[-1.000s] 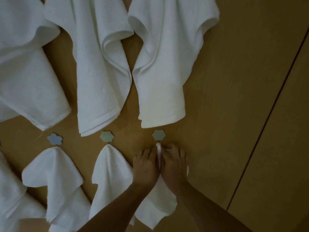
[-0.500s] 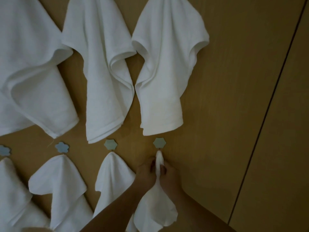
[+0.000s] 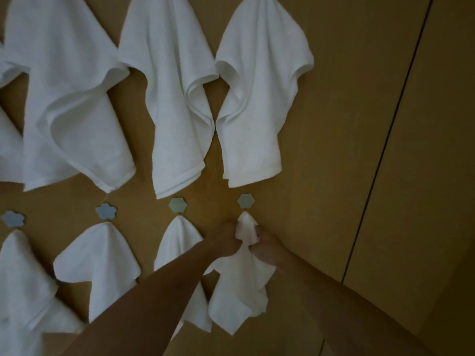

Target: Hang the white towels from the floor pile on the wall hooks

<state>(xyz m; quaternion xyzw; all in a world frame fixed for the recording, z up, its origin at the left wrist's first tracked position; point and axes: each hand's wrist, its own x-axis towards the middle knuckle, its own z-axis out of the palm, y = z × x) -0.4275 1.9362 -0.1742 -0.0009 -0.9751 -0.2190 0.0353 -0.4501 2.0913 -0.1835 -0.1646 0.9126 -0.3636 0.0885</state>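
A small white towel [image 3: 240, 286] hangs by its top from the rightmost lower wall hook [image 3: 246, 200], a pale green hexagon. My left hand [image 3: 224, 240] pinches the towel's left side just under the hook. My right hand [image 3: 264, 244] grips its right side at the same height. The cloth bunches between both hands and drapes down below them. The floor pile is out of view.
Three larger white towels [image 3: 257, 98] hang in the upper row. Lower hooks [image 3: 178, 204] to the left hold small white towels [image 3: 97, 260]. A dark vertical seam [image 3: 385, 140] runs down the wooden wall [image 3: 347, 176] on the right.
My hands have slid down from the hook and closed on the towel's sides. The towel now hangs from the hook. The view has tilted downward a little.
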